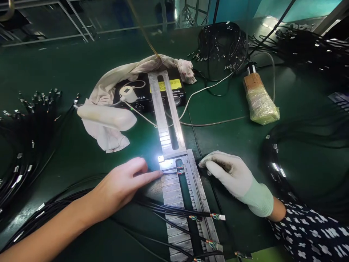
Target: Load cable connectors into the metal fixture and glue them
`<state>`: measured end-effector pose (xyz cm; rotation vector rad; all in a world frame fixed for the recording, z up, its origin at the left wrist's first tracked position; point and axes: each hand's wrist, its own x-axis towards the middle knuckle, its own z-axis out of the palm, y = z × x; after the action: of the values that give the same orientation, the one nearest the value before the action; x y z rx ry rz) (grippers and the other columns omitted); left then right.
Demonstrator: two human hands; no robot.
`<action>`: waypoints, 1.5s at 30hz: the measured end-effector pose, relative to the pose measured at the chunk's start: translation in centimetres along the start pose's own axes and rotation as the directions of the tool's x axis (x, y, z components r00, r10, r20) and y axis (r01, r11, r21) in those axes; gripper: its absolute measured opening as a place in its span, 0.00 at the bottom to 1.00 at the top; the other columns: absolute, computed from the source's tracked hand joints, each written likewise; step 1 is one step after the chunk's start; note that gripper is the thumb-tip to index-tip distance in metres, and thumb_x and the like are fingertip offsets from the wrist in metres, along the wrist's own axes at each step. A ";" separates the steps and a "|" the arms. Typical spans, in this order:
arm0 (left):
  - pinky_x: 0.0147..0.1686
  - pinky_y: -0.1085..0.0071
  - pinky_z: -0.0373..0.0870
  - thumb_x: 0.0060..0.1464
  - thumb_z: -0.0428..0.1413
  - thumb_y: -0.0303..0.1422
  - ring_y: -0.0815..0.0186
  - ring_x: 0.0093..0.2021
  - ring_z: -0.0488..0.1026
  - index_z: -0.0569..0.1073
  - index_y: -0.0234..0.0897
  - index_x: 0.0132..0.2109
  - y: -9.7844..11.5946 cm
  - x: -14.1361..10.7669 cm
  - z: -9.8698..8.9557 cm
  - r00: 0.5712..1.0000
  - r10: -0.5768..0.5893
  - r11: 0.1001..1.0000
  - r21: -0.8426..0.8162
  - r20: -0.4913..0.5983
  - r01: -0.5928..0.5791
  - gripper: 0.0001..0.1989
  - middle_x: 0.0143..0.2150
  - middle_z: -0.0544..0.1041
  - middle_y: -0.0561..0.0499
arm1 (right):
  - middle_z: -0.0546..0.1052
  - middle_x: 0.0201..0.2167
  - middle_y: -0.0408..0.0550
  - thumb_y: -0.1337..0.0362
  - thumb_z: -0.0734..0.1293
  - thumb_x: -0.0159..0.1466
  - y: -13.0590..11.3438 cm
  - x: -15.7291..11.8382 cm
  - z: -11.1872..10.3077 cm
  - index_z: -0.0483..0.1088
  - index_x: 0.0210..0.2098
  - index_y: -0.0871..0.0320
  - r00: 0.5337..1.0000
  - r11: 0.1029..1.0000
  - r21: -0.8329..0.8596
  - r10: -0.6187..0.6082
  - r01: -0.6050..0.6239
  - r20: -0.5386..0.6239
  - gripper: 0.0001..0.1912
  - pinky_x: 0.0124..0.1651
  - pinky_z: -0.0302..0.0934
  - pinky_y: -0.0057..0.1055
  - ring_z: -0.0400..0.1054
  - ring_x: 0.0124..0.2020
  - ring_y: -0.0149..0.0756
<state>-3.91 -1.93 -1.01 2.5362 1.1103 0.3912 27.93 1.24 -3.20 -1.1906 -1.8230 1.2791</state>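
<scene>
My bare left hand has its index finger stretched to the metal slotted fixture. Its fingertip presses on a black cable, and the other fingers are curled; the thumb is hidden. Two cable ends with stripped coloured wires and small metal connectors lie across the fixture's slot. Right of the fixture, my right hand wears a white glove with dirty fingertips. Its fingers are pinched together, and whatever is in them cannot be made out. A bright light glares just above my left fingertip.
More cables with connectors cross the fixture's near part. Behind it stand a black control box, a rolled cloth and a white oblong piece. A wrapped bottle-like object stands right. Cable bundles lie left and back right.
</scene>
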 end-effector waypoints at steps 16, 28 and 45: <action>0.45 0.67 0.65 0.63 0.44 0.20 0.63 0.45 0.66 0.68 0.48 0.60 2.3 -1.4 2.3 0.989 -0.125 0.991 0.046 -0.075 0.129 0.25 0.46 0.68 0.47 | 0.77 0.36 0.46 0.60 0.62 0.70 0.2 0.0 -0.1 0.76 0.37 0.55 1.000 1.000 0.000 0.001 -0.001 0.023 0.12 0.39 0.64 0.33 0.71 0.37 0.38; 0.46 0.63 0.60 0.67 0.47 0.28 0.62 0.45 0.67 0.67 0.40 0.59 4.8 -3.0 3.4 0.996 -0.054 0.985 0.160 -0.076 0.066 0.16 0.45 0.74 0.48 | 0.76 0.32 0.43 0.60 0.62 0.69 -0.2 -0.7 -0.2 0.75 0.35 0.56 1.000 0.999 -0.013 -0.030 0.030 0.010 0.12 0.37 0.61 0.31 0.69 0.33 0.34; 0.37 0.70 0.69 0.62 0.52 0.33 0.65 0.37 0.73 0.75 0.37 0.36 6.1 -3.8 1.6 0.868 -0.497 0.793 -0.398 0.015 0.461 0.08 0.35 0.75 0.50 | 0.76 0.34 0.42 0.58 0.61 0.69 0.0 -2.4 -0.2 0.75 0.35 0.55 1.000 0.999 -0.040 0.001 0.000 0.026 0.13 0.40 0.61 0.30 0.68 0.35 0.34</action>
<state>-1.84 -8.98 -0.33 1.8223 1.4885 0.5280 29.06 -0.85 -3.12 -1.2014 -1.8747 1.2693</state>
